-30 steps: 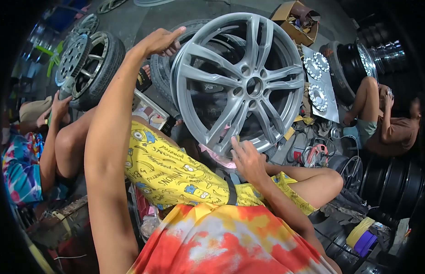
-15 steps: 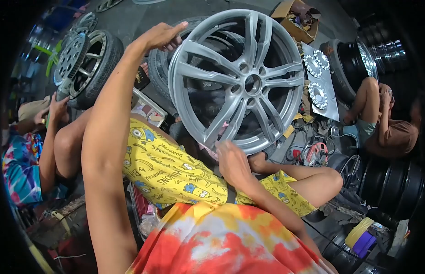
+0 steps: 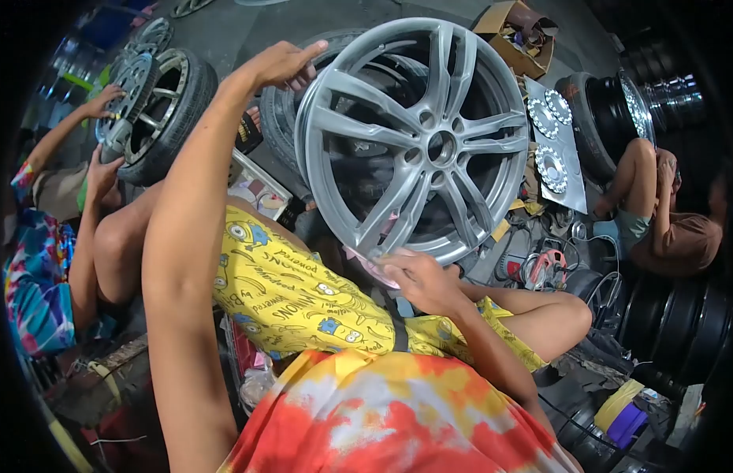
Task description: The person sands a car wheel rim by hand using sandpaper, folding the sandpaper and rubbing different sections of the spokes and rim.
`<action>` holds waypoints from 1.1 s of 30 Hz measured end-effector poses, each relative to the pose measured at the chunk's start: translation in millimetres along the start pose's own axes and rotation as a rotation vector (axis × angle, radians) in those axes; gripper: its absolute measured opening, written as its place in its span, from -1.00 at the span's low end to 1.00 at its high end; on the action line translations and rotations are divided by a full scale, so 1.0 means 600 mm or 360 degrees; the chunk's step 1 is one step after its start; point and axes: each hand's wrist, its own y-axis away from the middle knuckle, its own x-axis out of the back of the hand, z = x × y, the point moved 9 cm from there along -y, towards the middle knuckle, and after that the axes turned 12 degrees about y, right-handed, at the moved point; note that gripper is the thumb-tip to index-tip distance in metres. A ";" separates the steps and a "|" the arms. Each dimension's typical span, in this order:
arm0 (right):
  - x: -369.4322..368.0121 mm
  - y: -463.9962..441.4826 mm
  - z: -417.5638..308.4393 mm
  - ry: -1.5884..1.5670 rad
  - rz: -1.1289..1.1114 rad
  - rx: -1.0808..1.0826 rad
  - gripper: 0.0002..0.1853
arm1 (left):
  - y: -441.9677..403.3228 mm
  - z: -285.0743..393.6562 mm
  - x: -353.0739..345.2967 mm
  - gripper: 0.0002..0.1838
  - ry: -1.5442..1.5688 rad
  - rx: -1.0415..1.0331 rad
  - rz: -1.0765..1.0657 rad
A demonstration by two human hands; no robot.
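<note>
A silver alloy wheel (image 3: pixel 404 142) with paired spokes stands tilted in front of my lap, its face toward me. My left hand (image 3: pixel 292 65) is at the upper left edge of its rim, fingers curled round the edge and thumb stretched out. At the bottom of the wheel, by the end of a lower spoke, is my right hand (image 3: pixel 426 282). Its fingers are pinched together around something small and greyish, too covered to name. A pink cloth (image 3: pixel 366 266) lies under the lower rim, partly hidden by the wheel and my right hand.
At left a co-worker handles a grey wheel (image 3: pixel 135 87) beside a tyre (image 3: pixel 181 118). Another person sits at right by a black wheel (image 3: pixel 611 110). A board with silver discs (image 3: pixel 552 167), a cardboard box (image 3: pixel 512 39) and a red power tool (image 3: pixel 544 270) lie nearby.
The alloy wheel has shifted slightly right. My right hand has moved right and down, its fingers now pinched near the spoke end. The left co-worker's other hand now touches the grey wheel.
</note>
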 end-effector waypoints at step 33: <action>-0.045 0.030 -0.034 0.1554 0.0360 0.0812 -0.33 | 0.014 0.010 -0.005 -0.08 -0.0011 -0.0025 -0.0026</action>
